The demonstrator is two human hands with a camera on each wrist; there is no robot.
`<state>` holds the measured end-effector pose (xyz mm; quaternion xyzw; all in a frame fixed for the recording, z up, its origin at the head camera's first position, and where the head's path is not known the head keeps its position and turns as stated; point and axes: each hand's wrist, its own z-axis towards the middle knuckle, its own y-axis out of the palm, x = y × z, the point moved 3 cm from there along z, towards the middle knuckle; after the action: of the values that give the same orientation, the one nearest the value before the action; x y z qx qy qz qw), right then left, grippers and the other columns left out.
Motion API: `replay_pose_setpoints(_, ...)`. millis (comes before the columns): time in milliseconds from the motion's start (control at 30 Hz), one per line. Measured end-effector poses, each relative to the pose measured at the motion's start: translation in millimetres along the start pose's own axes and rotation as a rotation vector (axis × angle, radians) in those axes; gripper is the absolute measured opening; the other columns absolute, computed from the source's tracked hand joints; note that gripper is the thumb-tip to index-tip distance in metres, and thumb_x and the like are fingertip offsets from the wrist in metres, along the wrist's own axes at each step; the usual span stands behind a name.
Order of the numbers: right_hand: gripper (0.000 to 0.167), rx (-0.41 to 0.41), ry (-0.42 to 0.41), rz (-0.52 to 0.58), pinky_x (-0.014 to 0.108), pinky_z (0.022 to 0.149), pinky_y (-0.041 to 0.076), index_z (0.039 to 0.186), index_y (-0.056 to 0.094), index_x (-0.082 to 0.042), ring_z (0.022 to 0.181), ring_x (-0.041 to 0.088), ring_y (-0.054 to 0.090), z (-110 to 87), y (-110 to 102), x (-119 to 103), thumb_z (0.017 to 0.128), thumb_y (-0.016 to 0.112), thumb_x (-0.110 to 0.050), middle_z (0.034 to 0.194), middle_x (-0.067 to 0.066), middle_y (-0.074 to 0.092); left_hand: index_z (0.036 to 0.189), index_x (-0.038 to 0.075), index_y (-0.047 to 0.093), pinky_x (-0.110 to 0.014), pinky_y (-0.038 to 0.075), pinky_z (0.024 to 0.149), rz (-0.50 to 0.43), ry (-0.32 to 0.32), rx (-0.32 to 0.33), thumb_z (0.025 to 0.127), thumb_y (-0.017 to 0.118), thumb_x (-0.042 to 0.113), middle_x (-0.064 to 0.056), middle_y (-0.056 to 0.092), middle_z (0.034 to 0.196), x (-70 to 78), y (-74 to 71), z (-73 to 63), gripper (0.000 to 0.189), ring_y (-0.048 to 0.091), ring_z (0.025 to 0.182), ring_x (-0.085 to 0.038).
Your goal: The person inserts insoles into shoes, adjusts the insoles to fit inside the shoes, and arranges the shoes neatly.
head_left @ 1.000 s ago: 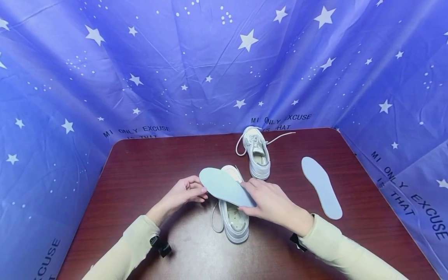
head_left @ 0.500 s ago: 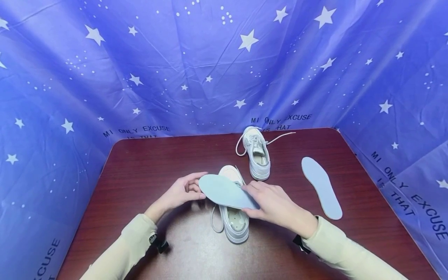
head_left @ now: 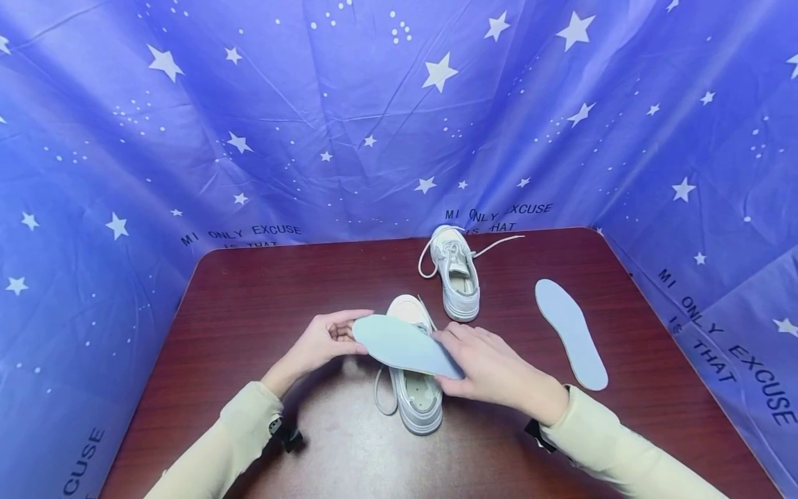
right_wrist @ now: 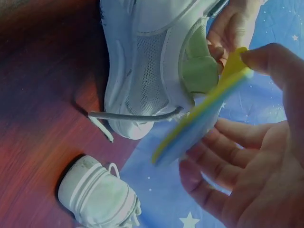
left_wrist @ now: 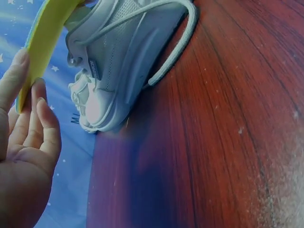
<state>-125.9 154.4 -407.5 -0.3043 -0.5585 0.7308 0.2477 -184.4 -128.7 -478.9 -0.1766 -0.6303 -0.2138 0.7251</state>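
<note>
A pale blue insole (head_left: 405, 343) with a yellow underside (left_wrist: 45, 52) is held slantwise over a white lace-up shoe (head_left: 419, 405), covering the middle of it in the head view. My left hand (head_left: 318, 344) pinches the broad end, thumb on one face and fingers on the other. At the narrower end, my right hand (head_left: 492, 364) grips it between thumb and fingers, as the right wrist view shows from the side. The shoe stands upright on the table, heel toward me, its opening visible below the insole and one lace looped out to the left.
A second white shoe (head_left: 459, 294) stands farther back, its laces loose. On the right, another pale blue insole (head_left: 570, 333) lies flat on the dark red table (head_left: 249, 291). Blue star-printed curtains (head_left: 374, 104) hang behind and at both sides.
The insole's broad end has dipped and its face has tilted, looking narrower in the head view. My left thumb and fingers have come around that end. The right hand has shifted slightly with it.
</note>
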Motion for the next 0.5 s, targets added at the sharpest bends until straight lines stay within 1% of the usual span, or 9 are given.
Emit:
replay_pose_setpoints(167, 0.074, 0.03, 0.023, -0.035, 0.037, 0.071, 0.052, 0.128, 0.064, -0.001, 0.079, 0.017, 0.057, 2.9, 3, -2, 0.08, 0.082, -0.054, 0.1, 0.002, 0.061, 0.134, -0.022, 0.053, -0.022, 0.058, 0.079, -0.017, 0.035, 0.031, 0.08, 0.083, -0.007, 0.003, 0.077, 0.098, 3.1, 6.2, 1.2, 0.064, 0.073, 0.087, -0.009)
replay_pose_setpoints(233, 0.074, 0.044, 0.036, -0.034, 0.036, 0.069, 0.052, 0.127, 0.065, -0.001, 0.076, 0.016, 0.057, 3.9, 5, -2, 0.08, 0.083, -0.055, 0.099, 0.002, 0.061, 0.133, -0.022, 0.053, -0.022, 0.058, 0.078, -0.03, 0.04, 0.039, 0.081, 0.083, -0.005, 0.004, 0.077, 0.097, 2.8, 8.5, 1.6, 0.063, 0.073, 0.087, -0.009)
replay_pose_setpoints(300, 0.07, 0.046, 0.051, -0.003, 0.034, 0.065, 0.052, 0.126, 0.066, -0.002, 0.072, 0.015, 0.057, 4.6, 5, -2, 0.081, 0.083, -0.052, 0.098, 0.001, 0.059, 0.133, -0.021, 0.054, -0.022, 0.059, 0.079, -0.044, 0.036, 0.047, 0.08, 0.083, -0.005, 0.004, 0.077, 0.096, 2.5, 10.5, 1.8, 0.062, 0.073, 0.086, -0.009)
replay_pose_setpoints(367, 0.062, 0.044, 0.059, 0.058, 0.032, 0.062, 0.052, 0.124, 0.067, -0.003, 0.07, 0.013, 0.057, 5.3, 6, -2, 0.083, 0.084, -0.046, 0.098, 0.001, 0.057, 0.132, -0.021, 0.055, -0.023, 0.059, 0.078, -0.054, 0.039, 0.052, 0.081, 0.083, -0.005, 0.004, 0.077, 0.095, 1.3, 11.2, 1.8, 0.061, 0.073, 0.086, -0.009)
replay_pose_setpoints(500, 0.048, 0.037, 0.049, 0.175, 0.028, 0.065, 0.052, 0.12, 0.067, -0.003, 0.073, 0.009, 0.058, 5.8, 4, 0, 0.087, 0.082, -0.035, 0.099, 0.0, 0.06, 0.132, -0.021, 0.056, -0.022, 0.059, 0.078, -0.05, 0.041, 0.055, 0.081, 0.083, -0.005, 0.004, 0.076, 0.094, -1.0, 11.1, 2.2, 0.06, 0.072, 0.084, -0.009)
